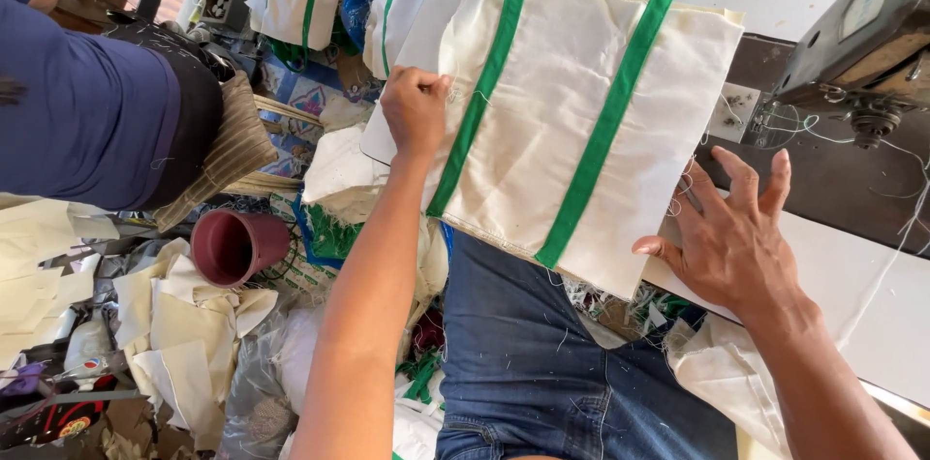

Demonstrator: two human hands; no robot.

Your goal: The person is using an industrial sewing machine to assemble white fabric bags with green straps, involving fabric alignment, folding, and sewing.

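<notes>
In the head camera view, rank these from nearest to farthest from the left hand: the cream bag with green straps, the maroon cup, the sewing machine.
From the left hand:
1. Cream bag with green straps, pinched at its left edge.
2. Maroon cup, on the floor, lower left.
3. Sewing machine, far right on the table.

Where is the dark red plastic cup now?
The dark red cup lies on its side among cream fabric scraps, low left, beside the left forearm.
</notes>
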